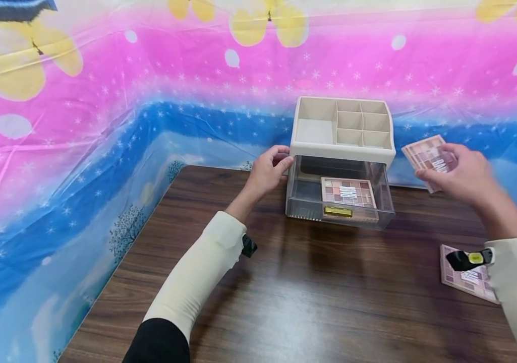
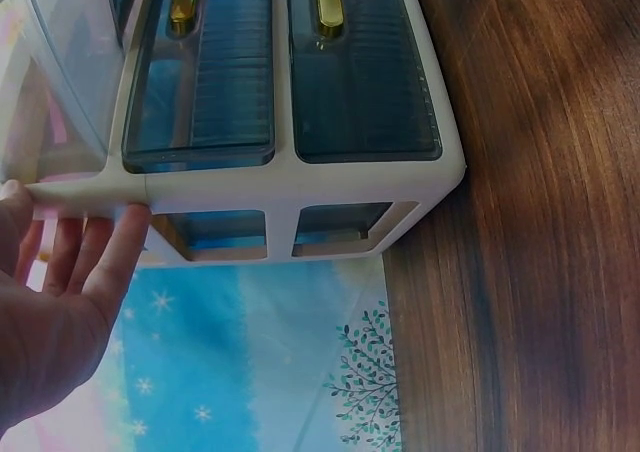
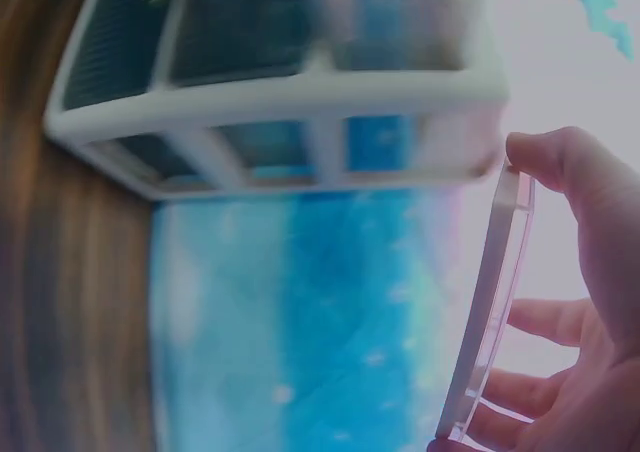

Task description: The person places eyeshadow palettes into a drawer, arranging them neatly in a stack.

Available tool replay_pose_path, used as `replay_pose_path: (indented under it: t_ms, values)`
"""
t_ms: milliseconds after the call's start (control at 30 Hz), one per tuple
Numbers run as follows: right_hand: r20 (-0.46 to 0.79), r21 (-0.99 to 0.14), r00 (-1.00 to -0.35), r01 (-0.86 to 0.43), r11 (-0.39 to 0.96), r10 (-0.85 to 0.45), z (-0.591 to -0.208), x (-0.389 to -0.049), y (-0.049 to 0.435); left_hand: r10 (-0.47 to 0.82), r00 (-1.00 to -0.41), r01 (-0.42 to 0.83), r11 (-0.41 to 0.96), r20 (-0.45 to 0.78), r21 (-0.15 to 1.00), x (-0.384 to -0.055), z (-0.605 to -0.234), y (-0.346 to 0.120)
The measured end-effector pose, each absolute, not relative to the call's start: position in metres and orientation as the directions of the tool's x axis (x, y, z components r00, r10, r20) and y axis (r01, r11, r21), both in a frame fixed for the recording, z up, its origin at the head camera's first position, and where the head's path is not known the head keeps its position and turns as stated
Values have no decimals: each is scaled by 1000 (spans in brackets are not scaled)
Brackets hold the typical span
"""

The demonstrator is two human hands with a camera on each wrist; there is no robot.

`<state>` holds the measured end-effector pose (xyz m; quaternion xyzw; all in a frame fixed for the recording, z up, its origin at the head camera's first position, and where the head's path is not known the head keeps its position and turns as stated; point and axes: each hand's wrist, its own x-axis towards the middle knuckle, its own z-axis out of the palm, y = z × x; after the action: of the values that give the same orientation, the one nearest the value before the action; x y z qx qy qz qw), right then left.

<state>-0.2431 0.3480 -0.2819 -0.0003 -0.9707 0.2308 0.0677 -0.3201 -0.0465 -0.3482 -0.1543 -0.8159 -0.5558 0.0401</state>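
Observation:
A cream organizer (image 1: 343, 151) with a divided top stands at the back of the table. Its clear upper drawer (image 1: 301, 206) is pulled out, with an eyeshadow palette (image 1: 351, 194) lying face up inside. My left hand (image 1: 267, 171) touches the organizer's left side, fingertips against the cream frame. In the left wrist view, that thumb (image 2: 14, 207) overlaps the frame's edge. To the right of the organizer, my right hand (image 1: 464, 171) pinches another eyeshadow palette (image 1: 426, 154) above the table, thumb on one edge and fingers on the opposite one.
A third eyeshadow palette (image 1: 455, 272) lies on the dark wooden table (image 1: 258, 302), partly hidden under my right forearm. Two smoky drawers with gold handles (image 2: 330, 2) show in the left wrist view. A pink and blue printed cloth (image 1: 194, 75) hangs behind the table.

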Motion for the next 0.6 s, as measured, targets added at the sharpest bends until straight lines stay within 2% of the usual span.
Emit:
replay_pose_path:
  t_ms: [200, 367, 600]
  values:
    - [186, -447, -983, -87, 890, -3, -249, -231, 326, 203, -950, 294, 333, 236, 896, -321, -348, -47]
    - [170, -425, -971, -228, 876, -170, -233, -223, 299, 203, -949, 297, 328, 240, 897, -321, -348, -47]
    - [148, -330, -906, -423, 844, -396, -231, -210, 258, 208, -949, 296, 334, 236, 895, -320, -348, -46]
